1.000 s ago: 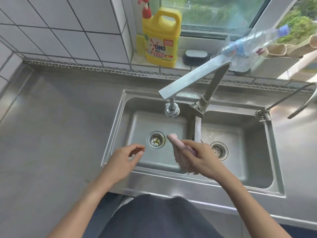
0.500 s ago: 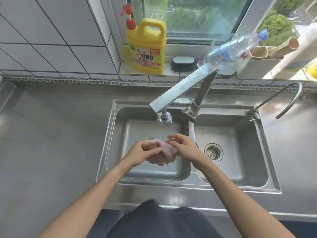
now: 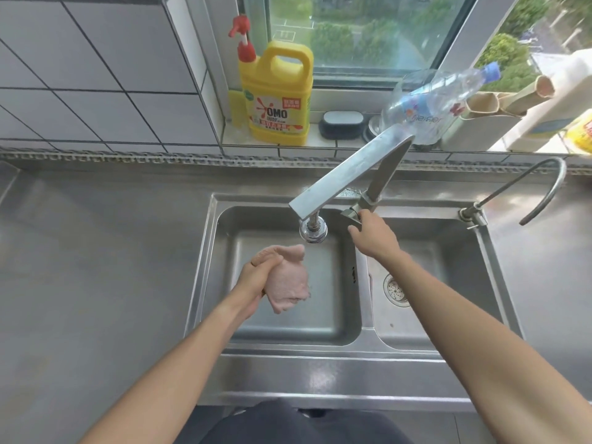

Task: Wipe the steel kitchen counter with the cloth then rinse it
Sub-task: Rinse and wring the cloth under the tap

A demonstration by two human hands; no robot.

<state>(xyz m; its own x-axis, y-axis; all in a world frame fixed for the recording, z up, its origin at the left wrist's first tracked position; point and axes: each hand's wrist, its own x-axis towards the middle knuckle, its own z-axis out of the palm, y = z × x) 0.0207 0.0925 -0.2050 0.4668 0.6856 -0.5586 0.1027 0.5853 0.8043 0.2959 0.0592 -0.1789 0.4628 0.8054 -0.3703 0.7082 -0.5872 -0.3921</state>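
Change: half a second earlier both hands worked the cloth together; the right hand has since let go of it and gone up to the tap lever, leaving the cloth to the left hand alone.
Left hand: the left hand is clenched around the pink cloth, over the left basin at about 9 o'clock from centre.
Cloth: bunched; most of it bulges out of the grip toward 3 o'clock, and one flap sticks up toward the spout head, which sits just above at 1 o'clock.
Right hand: the right hand grasps the tap lever with curled fingers, above the divider between the basins.
Surface: steel counter stretches to 9 o'clock of the sink.
Room: white tiled wall; on the sill at 12 o'clock a yellow detergent jug, then a clear plastic bottle toward 1 o'clock.
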